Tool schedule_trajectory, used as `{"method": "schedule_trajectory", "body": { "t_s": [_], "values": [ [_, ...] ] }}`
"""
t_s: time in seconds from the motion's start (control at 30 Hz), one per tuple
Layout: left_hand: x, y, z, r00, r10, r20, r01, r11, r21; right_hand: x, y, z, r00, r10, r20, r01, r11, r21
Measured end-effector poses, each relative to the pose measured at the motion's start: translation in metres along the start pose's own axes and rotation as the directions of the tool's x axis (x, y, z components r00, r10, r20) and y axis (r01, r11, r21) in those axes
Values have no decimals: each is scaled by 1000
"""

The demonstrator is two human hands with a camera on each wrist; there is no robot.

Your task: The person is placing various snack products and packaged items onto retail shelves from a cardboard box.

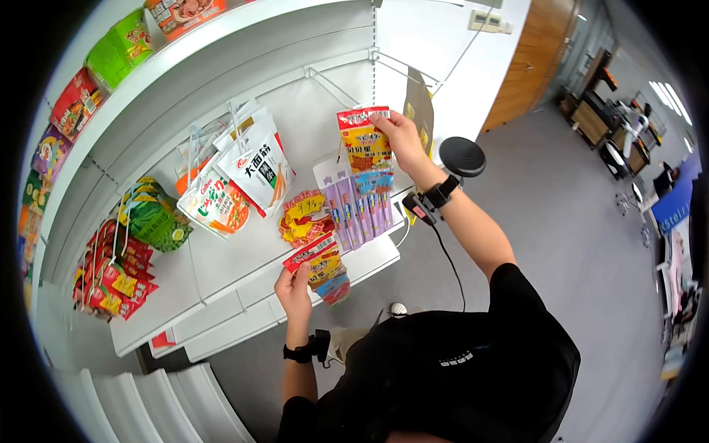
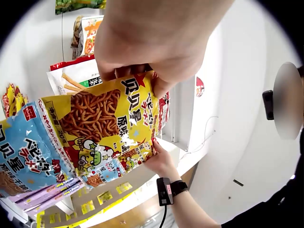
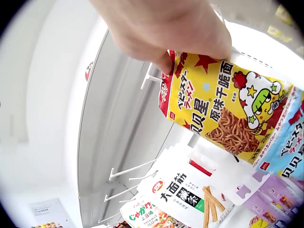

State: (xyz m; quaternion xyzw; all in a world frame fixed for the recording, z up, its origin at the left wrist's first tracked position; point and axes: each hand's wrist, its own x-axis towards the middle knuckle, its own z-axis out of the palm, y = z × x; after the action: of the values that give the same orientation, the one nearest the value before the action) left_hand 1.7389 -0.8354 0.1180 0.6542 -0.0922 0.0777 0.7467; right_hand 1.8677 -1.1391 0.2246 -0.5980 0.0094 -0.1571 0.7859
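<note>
My right hand [image 1: 405, 142] pinches the red top edge of a strip of noodle snack packs [image 1: 367, 151], yellow above and light blue below, hanging in front of the rack. Lower and to the left, my left hand [image 1: 295, 294] grips a matching noodle snack strip [image 1: 323, 264] by its red top. In the left wrist view its yellow pack [image 2: 102, 121] shows crispy noodles and a cartoon figure, with the blue pack [image 2: 28, 152] joined on. In the right wrist view, the upper hook [image 3: 148, 78] ends beside the right strip's red top.
White gluten-stick bags [image 1: 255, 168] and Calbee bags [image 1: 216, 203] hang on hooks to the left. Purple packs [image 1: 354, 214] and yellow-red packs [image 1: 305, 218] lie on the shelf below. Green bags [image 1: 156, 221] and red bags [image 1: 118, 277] hang farther left. Instant noodles line the upper shelf [image 1: 214, 37].
</note>
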Motion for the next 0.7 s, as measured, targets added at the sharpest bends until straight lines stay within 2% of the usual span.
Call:
{"method": "schedule_trajectory", "body": {
  "t_s": [0.13,0.17,0.33,0.4,0.43,0.57,0.7],
  "values": [
    [-24,5,25,990,-17,-142,22,999,30,29,6,-11,996,23,91,-23,1000,9],
    [-31,5,27,986,-16,-166,24,999,42,38,19,-15,995,-4,100,9,999,-45],
    [-50,9,53,958,-10,-287,37,995,89,38,19,-21,989,35,146,-39,999,23],
    [-52,10,62,953,-27,-303,52,996,75,38,22,-23,988,36,151,-39,999,17],
    [-47,8,65,954,-26,-299,50,996,74,41,21,-21,989,-11,147,10,1000,6],
    [-40,10,85,960,-16,-280,44,995,91,53,15,-23,979,33,200,-40,999,27],
    [-38,19,102,963,-28,-268,58,993,103,59,25,-27,973,76,218,-68,997,-44]
  ]
}}
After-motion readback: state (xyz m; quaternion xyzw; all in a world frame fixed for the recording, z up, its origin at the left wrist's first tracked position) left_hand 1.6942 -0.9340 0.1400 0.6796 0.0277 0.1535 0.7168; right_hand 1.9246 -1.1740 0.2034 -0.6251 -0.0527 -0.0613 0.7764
